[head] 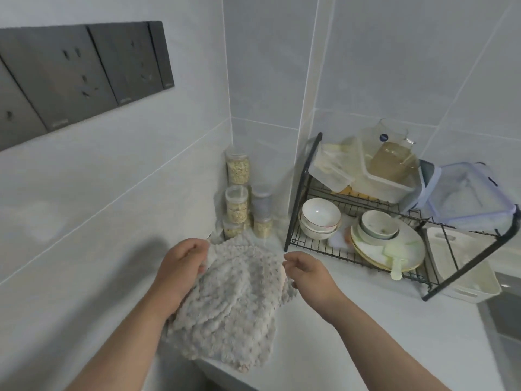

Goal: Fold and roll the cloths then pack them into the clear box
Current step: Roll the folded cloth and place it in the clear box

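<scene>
Cloth (231, 303): soft, light, limp, nubby. Left hand (180, 266) pinches top corner; right hand (307, 270) fingers half-curled, grip unclear. Hold by corners.

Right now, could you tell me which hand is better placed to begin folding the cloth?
Left, probably: the left hand already grips the grey cloth at its top edge, while the right hand only pinches near its far corner.
</scene>
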Demonstrator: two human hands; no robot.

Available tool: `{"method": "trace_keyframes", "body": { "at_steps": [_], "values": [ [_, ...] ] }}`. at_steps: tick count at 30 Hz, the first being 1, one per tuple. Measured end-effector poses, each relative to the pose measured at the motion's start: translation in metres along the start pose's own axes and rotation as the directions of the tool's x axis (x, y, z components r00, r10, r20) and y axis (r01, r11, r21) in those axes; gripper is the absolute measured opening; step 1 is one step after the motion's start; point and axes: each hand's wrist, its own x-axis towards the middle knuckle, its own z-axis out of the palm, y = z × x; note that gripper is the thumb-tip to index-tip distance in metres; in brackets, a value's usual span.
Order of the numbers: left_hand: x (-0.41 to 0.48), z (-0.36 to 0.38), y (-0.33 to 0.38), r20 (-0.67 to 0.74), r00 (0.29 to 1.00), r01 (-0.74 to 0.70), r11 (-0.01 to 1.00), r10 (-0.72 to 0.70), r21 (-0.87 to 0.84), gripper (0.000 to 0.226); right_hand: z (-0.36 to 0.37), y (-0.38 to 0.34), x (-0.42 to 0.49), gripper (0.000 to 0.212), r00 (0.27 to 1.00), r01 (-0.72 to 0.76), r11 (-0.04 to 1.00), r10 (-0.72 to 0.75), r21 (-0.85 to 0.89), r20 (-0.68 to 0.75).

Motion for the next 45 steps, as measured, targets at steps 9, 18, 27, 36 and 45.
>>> {"method": "trace_keyframes", "body": {
  "at_steps": [9,18,27,36,45],
  "values": [
    [0.108,0.021,-0.066,0.192,0.974,-0.216,0.730,0.117,0.648,0.035,0.049,0.029,0.085,0.035,0.988,-0.144,0.968,0.127,-0.207,-0.093],
    [0.132,0.040,-0.124,0.149,0.923,-0.303,0.431,0.354,0.850,0.014,0.074,0.062,0.154,0.040,0.997,-0.037,0.839,-0.002,-0.542,-0.072],
    [0.120,0.031,-0.135,0.053,0.753,-0.382,0.370,0.656,0.847,0.019,0.069,0.087,0.149,0.029,0.902,0.160,0.734,-0.380,-0.660,-0.204],
    [0.071,0.007,-0.114,-0.095,0.551,-0.547,0.444,0.829,0.709,0.022,0.048,0.083,0.061,0.021,0.669,0.278,0.725,-0.616,-0.630,-0.415],
    [-0.028,-0.014,-0.072,0.008,0.589,-0.776,0.563,0.808,0.283,0.008,0.015,0.070,-0.088,0.014,0.492,0.283,0.805,-0.589,-0.522,-0.641]
  ]
}}
